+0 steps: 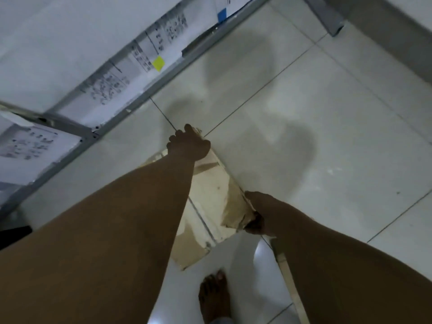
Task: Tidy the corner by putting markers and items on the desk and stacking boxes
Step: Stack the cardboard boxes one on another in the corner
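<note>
A worn cardboard box (214, 195) with torn tape and pale patches is held over the tiled floor, below me at the centre of the head view. My left hand (188, 145) grips its far end, fingers curled over the edge. Its near right corner is held by my right hand (258, 212), thumb on top. Both forearms stretch down from the bottom of the frame and hide part of the box. No markers or desk top are visible.
Grey metal frame rails (145, 94) carry white panels with printed sheets and a yellow sticky note (158, 63) at upper left. A grey metal leg (326, 16) stands at top right. My bare foot (214, 298) rests on the white floor tiles (327, 127).
</note>
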